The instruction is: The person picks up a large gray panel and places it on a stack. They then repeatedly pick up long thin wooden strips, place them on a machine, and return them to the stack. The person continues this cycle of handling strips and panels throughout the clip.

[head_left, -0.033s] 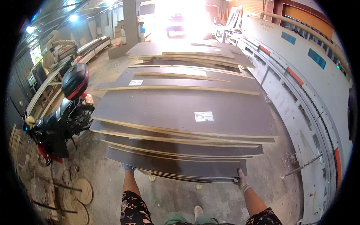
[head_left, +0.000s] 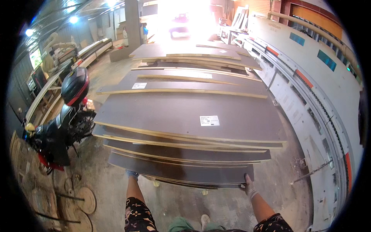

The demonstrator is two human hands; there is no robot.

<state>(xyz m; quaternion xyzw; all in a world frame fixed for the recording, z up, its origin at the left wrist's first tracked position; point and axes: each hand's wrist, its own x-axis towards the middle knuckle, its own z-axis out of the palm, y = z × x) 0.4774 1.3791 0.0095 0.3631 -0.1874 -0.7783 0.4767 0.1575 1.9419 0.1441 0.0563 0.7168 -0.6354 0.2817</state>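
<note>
Many dark panels point(head_left: 166, 112) lie piled at centre, between a motorcycle point(head_left: 58, 135) at left and a long white machine point(head_left: 305, 58) at right. The right hand point(head_left: 251, 186) grasps their near right corner, thumb uppermost; the left hand point(head_left: 132, 174) meets the near edge, its grip hidden and indeterminable.

Panel stack point(head_left: 162, 110): dk grey-brown w/ tan edges point(head_left: 201, 91), wht labels point(head_left: 209, 120). L of stack: blk/red motorbike point(head_left: 58, 129); R of it: wht machine point(head_left: 279, 43) w/ orange-red strips point(head_left: 304, 78).

boards point(head_left: 162, 112): smooth satin faces, wood-look edges | label point(head_left: 209, 120): paper | floor point(head_left: 228, 207): rough concrete | motorbike case point(head_left: 74, 83): glossy plastic
</note>
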